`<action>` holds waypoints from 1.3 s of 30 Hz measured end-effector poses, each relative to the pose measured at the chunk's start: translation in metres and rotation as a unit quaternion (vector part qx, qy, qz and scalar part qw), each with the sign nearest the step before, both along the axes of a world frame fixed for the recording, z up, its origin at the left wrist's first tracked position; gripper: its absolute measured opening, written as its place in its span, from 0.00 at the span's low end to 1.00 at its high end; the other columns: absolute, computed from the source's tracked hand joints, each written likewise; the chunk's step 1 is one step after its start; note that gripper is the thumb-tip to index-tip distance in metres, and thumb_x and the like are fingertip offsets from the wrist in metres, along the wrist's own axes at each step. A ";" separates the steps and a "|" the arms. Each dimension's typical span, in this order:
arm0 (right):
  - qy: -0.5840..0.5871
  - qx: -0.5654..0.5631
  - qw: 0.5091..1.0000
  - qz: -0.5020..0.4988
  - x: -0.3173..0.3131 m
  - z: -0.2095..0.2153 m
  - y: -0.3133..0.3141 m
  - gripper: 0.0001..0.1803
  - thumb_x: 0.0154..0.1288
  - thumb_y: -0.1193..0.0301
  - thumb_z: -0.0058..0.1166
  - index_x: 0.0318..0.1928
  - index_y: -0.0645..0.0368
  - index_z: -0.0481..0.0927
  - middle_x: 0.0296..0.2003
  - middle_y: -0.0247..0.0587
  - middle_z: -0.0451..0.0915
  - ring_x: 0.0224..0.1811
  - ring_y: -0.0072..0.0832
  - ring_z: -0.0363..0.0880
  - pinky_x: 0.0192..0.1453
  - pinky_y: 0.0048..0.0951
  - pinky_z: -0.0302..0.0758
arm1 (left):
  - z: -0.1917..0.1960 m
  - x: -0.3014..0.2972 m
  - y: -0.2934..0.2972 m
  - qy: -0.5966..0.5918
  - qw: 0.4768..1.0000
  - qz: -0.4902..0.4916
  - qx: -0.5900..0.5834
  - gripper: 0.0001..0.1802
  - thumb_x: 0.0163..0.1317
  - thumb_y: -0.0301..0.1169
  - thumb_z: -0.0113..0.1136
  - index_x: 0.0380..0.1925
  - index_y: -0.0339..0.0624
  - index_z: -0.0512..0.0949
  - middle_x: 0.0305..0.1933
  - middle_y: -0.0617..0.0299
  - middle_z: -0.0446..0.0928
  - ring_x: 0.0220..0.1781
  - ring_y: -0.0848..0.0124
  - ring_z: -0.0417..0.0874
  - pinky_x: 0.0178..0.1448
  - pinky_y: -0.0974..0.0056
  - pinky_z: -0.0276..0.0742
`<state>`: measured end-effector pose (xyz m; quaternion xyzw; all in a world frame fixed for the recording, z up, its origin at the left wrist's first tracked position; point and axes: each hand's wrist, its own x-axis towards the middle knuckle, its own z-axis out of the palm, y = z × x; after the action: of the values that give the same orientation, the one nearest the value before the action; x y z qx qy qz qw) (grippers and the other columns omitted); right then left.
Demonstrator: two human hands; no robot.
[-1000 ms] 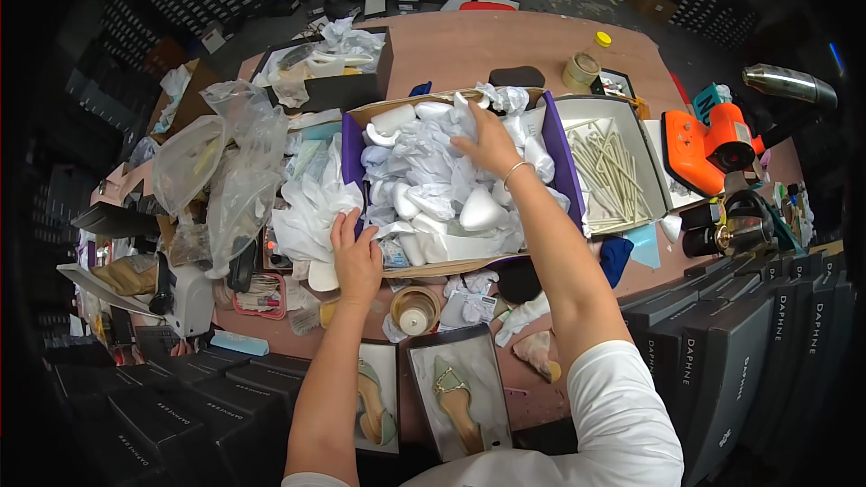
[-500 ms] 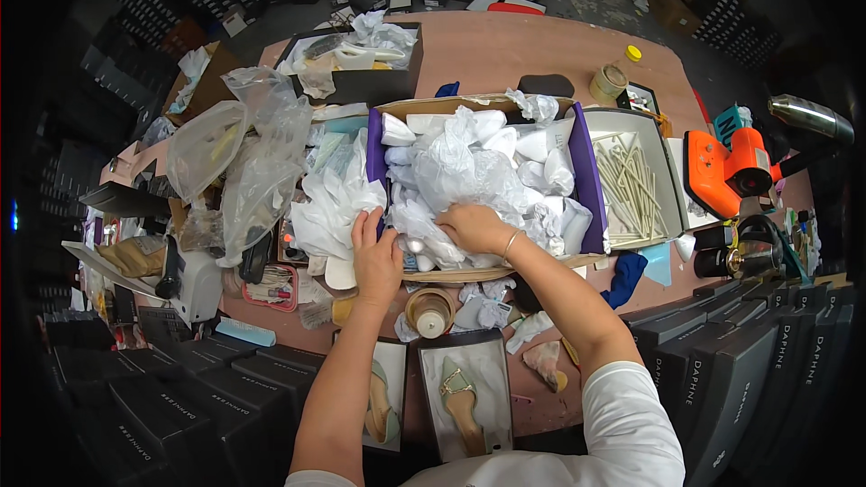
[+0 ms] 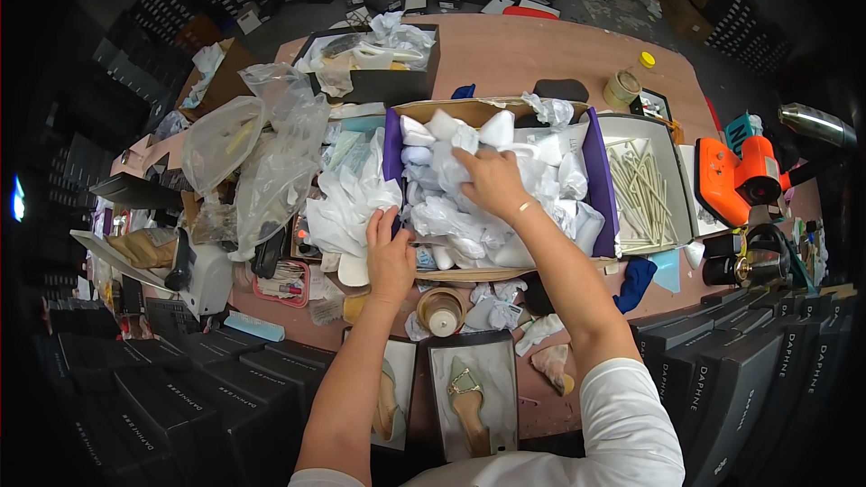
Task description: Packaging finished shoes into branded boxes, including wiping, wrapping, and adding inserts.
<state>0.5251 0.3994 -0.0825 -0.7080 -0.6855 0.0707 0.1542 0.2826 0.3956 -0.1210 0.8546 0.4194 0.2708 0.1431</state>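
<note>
An open purple-sided box in front of me is heaped with white tissue paper and white wads. My left hand grips the box's near left corner, its fingers and thumb on either side of the purple wall. Loose white paper lies against those fingers. Inside the box, my right hand is curled on the tissue paper, which hides part of its fingertips. Nearer to me, a pale green pointed shoe with a buckle lies in an open box; its mate lies partly behind my left forearm.
A tray of pale sticks adjoins the purple box on the right, beside an orange tool. Clear plastic bags lie left. A tape roll stands in front. Black shoe boxes line both near sides.
My right hand has moved farther from me and slightly right, and the tissue heap has shifted and flattened, baring white wads at the back. My left hand stays at the box corner.
</note>
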 end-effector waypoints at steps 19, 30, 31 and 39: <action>0.232 -0.096 0.958 0.138 -0.003 -0.052 -0.044 0.33 0.68 0.49 0.46 0.65 0.57 0.68 0.53 0.57 0.75 0.59 0.50 0.71 0.63 0.39 0.67 | 0.006 -0.001 -0.004 0.064 0.998 0.001 0.016 0.28 0.45 0.17 0.58 0.51 0.44 0.78 0.64 0.50 0.66 0.67 0.45 0.60 0.70 0.50 0.61; -0.062 0.059 0.977 -0.195 0.074 -0.035 -0.023 0.20 0.55 0.68 0.60 0.50 0.57 0.77 0.48 0.45 0.76 0.50 0.43 0.74 0.49 0.49 0.72 | 0.003 0.003 -0.002 0.045 0.999 0.000 0.014 0.24 0.45 0.16 0.56 0.47 0.40 0.79 0.63 0.50 0.67 0.68 0.45 0.60 0.69 0.50 0.61; -0.079 0.024 0.977 -0.195 0.071 -0.043 -0.022 0.20 0.54 0.69 0.60 0.49 0.57 0.76 0.47 0.45 0.75 0.50 0.43 0.74 0.49 0.50 0.72 | 0.003 0.000 -0.002 0.047 0.999 0.004 0.016 0.24 0.45 0.16 0.56 0.47 0.40 0.78 0.63 0.50 0.67 0.68 0.45 0.60 0.69 0.50 0.61; 0.064 -0.126 0.988 -0.056 0.056 -0.060 -0.054 0.16 0.55 0.75 0.53 0.46 0.60 0.74 0.35 0.57 0.80 0.40 0.52 0.80 0.45 0.46 0.76 | 0.002 -0.001 0.001 0.044 0.999 0.000 0.012 0.23 0.46 0.18 0.55 0.46 0.39 0.78 0.63 0.50 0.67 0.68 0.45 0.61 0.69 0.49 0.61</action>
<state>0.5806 0.3449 -0.1425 -0.7532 -0.6191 0.1928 0.1107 0.2820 0.3963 -0.1188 0.8674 0.4220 0.2378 0.1137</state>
